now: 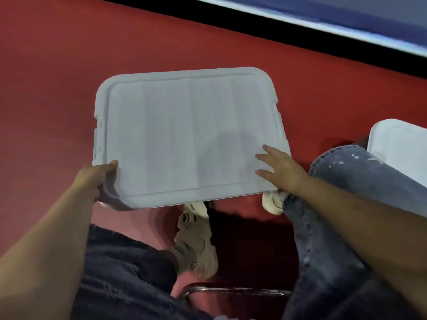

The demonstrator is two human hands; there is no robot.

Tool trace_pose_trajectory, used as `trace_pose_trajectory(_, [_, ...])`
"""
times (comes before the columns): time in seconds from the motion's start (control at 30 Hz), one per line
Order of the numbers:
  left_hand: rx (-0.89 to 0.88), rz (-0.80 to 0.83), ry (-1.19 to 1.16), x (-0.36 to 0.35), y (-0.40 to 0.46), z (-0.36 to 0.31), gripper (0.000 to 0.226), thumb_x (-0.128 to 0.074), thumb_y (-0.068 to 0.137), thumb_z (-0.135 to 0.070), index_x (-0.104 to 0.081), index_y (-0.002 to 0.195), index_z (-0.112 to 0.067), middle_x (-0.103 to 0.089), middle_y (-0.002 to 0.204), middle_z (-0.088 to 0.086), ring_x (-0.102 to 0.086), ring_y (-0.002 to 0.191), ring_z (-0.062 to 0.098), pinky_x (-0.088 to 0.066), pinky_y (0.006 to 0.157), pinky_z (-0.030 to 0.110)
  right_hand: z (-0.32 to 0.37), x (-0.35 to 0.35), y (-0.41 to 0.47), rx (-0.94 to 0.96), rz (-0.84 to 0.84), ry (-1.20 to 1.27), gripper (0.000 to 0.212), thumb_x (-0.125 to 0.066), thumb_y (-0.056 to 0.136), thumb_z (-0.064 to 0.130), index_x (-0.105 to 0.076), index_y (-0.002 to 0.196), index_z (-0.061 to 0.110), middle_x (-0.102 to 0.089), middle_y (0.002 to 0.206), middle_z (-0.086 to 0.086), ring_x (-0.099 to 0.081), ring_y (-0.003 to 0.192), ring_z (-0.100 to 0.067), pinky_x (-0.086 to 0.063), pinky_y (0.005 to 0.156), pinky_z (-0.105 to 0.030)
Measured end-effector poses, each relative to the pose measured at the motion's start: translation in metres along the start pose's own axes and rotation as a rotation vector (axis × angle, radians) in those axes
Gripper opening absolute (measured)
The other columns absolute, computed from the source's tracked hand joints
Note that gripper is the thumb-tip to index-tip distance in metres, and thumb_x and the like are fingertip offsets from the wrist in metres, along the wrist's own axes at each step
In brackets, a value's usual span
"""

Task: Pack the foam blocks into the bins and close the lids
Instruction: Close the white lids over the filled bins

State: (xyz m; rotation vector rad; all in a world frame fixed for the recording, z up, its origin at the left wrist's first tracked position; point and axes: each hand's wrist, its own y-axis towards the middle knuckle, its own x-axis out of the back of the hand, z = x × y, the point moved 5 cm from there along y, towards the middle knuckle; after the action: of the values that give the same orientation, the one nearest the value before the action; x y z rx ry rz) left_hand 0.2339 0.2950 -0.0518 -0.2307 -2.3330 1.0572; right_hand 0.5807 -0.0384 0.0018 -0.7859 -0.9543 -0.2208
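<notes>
lid (187,135): white, lying flat over the red floor (46,88), in front of the knees.
left hand (92,179): fingers grasping the lid's near left corner.
right hand (280,168): fingers spread, released, resting flat on the near right corner.
second lid (399,148): far right, partly seen.

A white ribbed lid (188,135) lies flat over its bin, above the red floor (57,88).

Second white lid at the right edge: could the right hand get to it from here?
Probably yes. The right hand rests spread on the big lid, holding nothing; only the raised knee lies between it and the second lid.
</notes>
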Motion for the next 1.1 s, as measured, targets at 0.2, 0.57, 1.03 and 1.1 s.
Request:
trace_pose_trajectory(0.2, [0.046, 0.006, -0.095, -0.004, -0.01, -0.005, 0.076, -0.081, 0.07, -0.036, -0.047, 0.13, -0.006, -0.062, 0.12, 0.011, -0.06, 0.099, 0.033, -0.049, 0.086, 0.045, -0.032, 0.011, 0.015, -0.272, -0.216, 0.213, 0.055, -0.054, 0.093, 0.03, -0.035, 0.145, 0.025, -0.01, 0.157, -0.015, -0.015, 0.143, -0.033, -0.019, 0.115, -0.039])
trace_pose_trajectory(0.57, [-0.286, -0.281, 0.241, 0.0, -0.01, -0.026, 0.063, -0.069, 0.081, -0.039, -0.05, 0.137, -0.017, -0.037, 0.143, 0.011, -0.049, 0.123, 0.037, -0.037, 0.108, 0.046, -0.032, 0.001, 0.019, -0.346, -0.182, 0.29, 0.055, -0.052, 0.094, 0.03, -0.031, 0.144, 0.033, -0.006, 0.159, -0.009, -0.021, 0.142, -0.033, -0.022, 0.116, -0.043])
trace_pose_trajectory(1.03, [-0.534, -0.147, 1.058, -0.091, -0.08, -0.049, 0.077, -0.033, 0.091, -0.065, 0.003, 0.152, -0.033, 0.014, 0.16, 0.001, 0.003, 0.147, 0.03, -0.008, 0.11, 0.064, -0.061, 0.005, 0.028, -0.513, -0.129, 1.066, 0.1, -0.077, 0.075, 0.008, -0.012, 0.151, 0.019, -0.039, 0.148, -0.009, -0.048, 0.124, -0.026, -0.042, 0.102, -0.039])
trace_pose_trajectory(1.1, [-0.699, 0.047, 1.212, -0.144, -0.105, -0.047, 0.085, -0.028, 0.082, -0.077, 0.003, 0.15, -0.036, 0.011, 0.16, 0.002, 0.004, 0.145, 0.036, -0.016, 0.107, 0.065, -0.064, 0.005, 0.034, -0.51, -0.058, 1.172, 0.104, -0.078, 0.073, 0.008, -0.012, 0.152, 0.017, -0.042, 0.146, -0.007, -0.05, 0.123, -0.025, -0.043, 0.102, -0.041])
